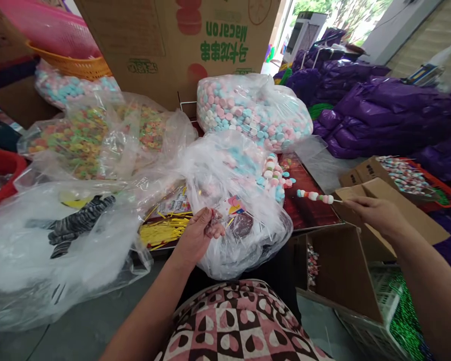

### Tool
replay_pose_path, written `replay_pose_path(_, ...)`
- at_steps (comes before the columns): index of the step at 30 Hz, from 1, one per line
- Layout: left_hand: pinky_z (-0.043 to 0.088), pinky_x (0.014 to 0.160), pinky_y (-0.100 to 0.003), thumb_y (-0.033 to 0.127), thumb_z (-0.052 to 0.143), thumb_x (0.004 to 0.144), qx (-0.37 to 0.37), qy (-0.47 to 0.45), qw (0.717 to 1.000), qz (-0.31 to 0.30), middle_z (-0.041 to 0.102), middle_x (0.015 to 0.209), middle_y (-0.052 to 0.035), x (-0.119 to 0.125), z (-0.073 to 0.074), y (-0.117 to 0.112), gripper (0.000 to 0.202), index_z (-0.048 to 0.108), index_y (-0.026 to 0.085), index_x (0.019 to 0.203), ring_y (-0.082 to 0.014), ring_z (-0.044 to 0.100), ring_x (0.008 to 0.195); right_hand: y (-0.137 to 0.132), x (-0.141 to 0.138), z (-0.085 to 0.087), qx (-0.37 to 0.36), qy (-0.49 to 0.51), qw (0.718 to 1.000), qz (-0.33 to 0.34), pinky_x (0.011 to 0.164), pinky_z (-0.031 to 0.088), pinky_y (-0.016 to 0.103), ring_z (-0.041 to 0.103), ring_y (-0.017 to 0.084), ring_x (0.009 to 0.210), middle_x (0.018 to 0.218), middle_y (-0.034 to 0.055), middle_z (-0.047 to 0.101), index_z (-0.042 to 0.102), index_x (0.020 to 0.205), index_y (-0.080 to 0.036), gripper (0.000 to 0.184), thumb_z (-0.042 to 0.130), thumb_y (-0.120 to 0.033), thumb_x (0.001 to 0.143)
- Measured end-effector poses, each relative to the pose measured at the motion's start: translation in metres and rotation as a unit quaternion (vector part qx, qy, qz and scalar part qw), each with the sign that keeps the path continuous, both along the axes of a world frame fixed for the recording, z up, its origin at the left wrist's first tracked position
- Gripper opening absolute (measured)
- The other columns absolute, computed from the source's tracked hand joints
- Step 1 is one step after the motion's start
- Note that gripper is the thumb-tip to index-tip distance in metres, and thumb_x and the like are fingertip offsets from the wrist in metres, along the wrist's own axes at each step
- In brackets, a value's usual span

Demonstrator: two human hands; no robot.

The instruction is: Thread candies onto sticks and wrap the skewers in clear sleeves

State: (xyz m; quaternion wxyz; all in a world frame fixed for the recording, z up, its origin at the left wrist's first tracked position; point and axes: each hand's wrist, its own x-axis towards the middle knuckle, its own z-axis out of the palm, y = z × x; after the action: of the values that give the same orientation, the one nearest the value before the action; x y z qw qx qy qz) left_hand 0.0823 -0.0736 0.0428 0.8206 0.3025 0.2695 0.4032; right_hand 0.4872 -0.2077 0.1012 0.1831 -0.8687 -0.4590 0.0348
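Observation:
My right hand (378,214) grips the stick end of a marshmallow skewer (315,196), which points left with white, pink and red pieces on it. In my left hand (203,228), thumb and fingers are closed on a small clear wrapper with a colourful print (229,205). It hangs over an opened plastic bag (244,245) in front of my lap. Just beyond, loose pink, white and blue marshmallows (276,178) lie at the bag's mouth. Gold twist ties (163,230) are spread on the table left of my left hand.
A big bag of marshmallows (248,110) stands behind, beside a bag of gummy rings (78,140). Striped gloves (80,220) lie on clear plastic at left. An open cardboard box (338,265) holding skewers sits low at right, near a red tray (447,195). Purple bundles (391,115) are piled behind.

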Motion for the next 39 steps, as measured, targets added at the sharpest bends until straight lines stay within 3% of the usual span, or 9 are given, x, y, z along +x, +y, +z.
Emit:
replay_pose_path(2, 0.047, 0.057, -0.027, 0.050, 0.084, 0.068, -0.003, -0.007, 1.000, -0.014, 0.046, 0.044, 0.0068, 0.002, -0.002, 0.001, 0.039, 0.066, 0.016, 0.067, -0.0064, 0.042, 0.043, -0.014, -0.011, -0.013, 0.100, 0.181, 0.977, -0.053, 0.052, 0.038, 0.034, 0.051, 0.019, 0.053, 0.054, 0.0041, 0.057, 0.073, 0.065, -0.022, 0.036, 0.072, -0.058, 0.069)
replay_pose_path(5, 0.048, 0.059, -0.029, 0.051, 0.086, 0.066, -0.004, -0.010, 1.000, -0.028, 0.044, 0.043, 0.0075, 0.006, -0.004, 0.000, 0.040, 0.066, 0.017, 0.068, -0.0074, 0.043, 0.043, -0.023, -0.047, -0.019, 0.228, 0.360, 0.903, -0.061, 0.050, 0.035, 0.033, 0.046, 0.017, 0.052, 0.051, 0.0014, 0.052, 0.073, 0.064, -0.025, 0.037, 0.086, -0.059, 0.054)
replay_pose_path(8, 0.048, 0.061, -0.031, 0.052, 0.086, 0.064, -0.001, 0.009, 0.999, -0.034, 0.043, 0.043, 0.0076, 0.008, -0.004, -0.002, 0.041, 0.064, 0.017, 0.067, -0.0081, 0.043, 0.043, -0.021, -0.093, -0.013, 0.257, 0.439, 0.861, -0.020, 0.047, 0.033, 0.032, 0.043, 0.015, 0.048, 0.049, 0.0010, 0.049, 0.072, 0.058, -0.024, 0.038, 0.088, -0.059, 0.053)
replay_pose_path(12, 0.048, 0.064, -0.032, 0.055, 0.085, 0.065, 0.010, 0.035, 0.998, -0.049, 0.044, 0.044, 0.0069, 0.009, -0.005, -0.004, 0.043, 0.064, 0.017, 0.065, -0.0088, 0.046, 0.045, -0.015, -0.136, -0.010, 0.271, 0.477, 0.836, 0.015, 0.046, 0.034, 0.029, 0.045, 0.014, 0.047, 0.046, 0.0003, 0.051, 0.079, 0.067, -0.026, 0.035, 0.089, -0.057, 0.053)
replay_pose_path(21, 0.045, 0.061, -0.030, 0.056, 0.082, 0.069, 0.034, 0.050, 0.996, -0.065, 0.045, 0.046, 0.0062, 0.009, -0.010, -0.004, 0.043, 0.064, 0.016, 0.068, -0.0097, 0.048, 0.046, -0.018, -0.135, -0.031, 0.242, 0.430, 0.869, 0.022, 0.050, 0.041, 0.029, 0.049, 0.015, 0.050, 0.050, -0.0002, 0.058, 0.083, 0.074, -0.033, 0.022, 0.085, -0.051, 0.062)
replay_pose_path(29, 0.038, 0.055, -0.026, 0.062, 0.076, 0.070, 0.111, 0.118, 0.981, -0.105, 0.053, 0.054, 0.0027, 0.005, -0.008, -0.001, 0.048, 0.063, 0.016, 0.067, -0.0095, 0.045, 0.050, -0.022, -0.132, -0.020, 0.152, 0.374, 0.914, 0.042, 0.057, 0.049, 0.035, 0.059, 0.021, 0.059, 0.066, 0.0038, 0.070, 0.082, 0.073, -0.031, 0.036, 0.082, -0.064, 0.058)
replay_pose_path(33, 0.037, 0.058, -0.025, 0.058, 0.066, 0.082, 0.217, 0.197, 0.946, -0.140, 0.054, 0.058, 0.0013, 0.000, 0.002, 0.001, 0.044, 0.065, 0.016, 0.069, -0.0109, 0.046, 0.056, -0.018, -0.141, -0.013, 0.132, 0.350, 0.920, 0.117, 0.065, 0.051, 0.033, 0.063, 0.022, 0.071, 0.076, 0.0041, 0.073, 0.080, 0.075, -0.030, 0.032, 0.079, -0.061, 0.065)
replay_pose_path(36, 0.039, 0.060, -0.024, 0.049, 0.067, 0.085, 0.259, 0.236, 0.926, -0.145, 0.056, 0.063, 0.0009, -0.002, 0.014, 0.001, 0.034, 0.070, 0.016, 0.076, -0.0109, 0.048, 0.059, -0.018, -0.146, -0.021, 0.146, 0.342, 0.920, 0.122, 0.070, 0.050, 0.030, 0.062, 0.020, 0.075, 0.078, 0.0032, 0.071, 0.078, 0.077, -0.028, 0.029, 0.078, -0.056, 0.070)
replay_pose_path(39, 0.047, 0.069, -0.025, 0.046, 0.073, 0.081, 0.215, 0.181, 0.951, -0.131, 0.067, 0.087, -0.0039, -0.001, 0.028, 0.000, 0.031, 0.074, 0.018, 0.094, -0.0145, 0.058, 0.074, -0.019, -0.151, -0.038, 0.164, 0.375, 0.909, 0.081, 0.063, 0.047, 0.028, 0.057, 0.016, 0.067, 0.073, 0.0019, 0.067, 0.078, 0.079, -0.025, 0.028, 0.080, -0.052, 0.070)
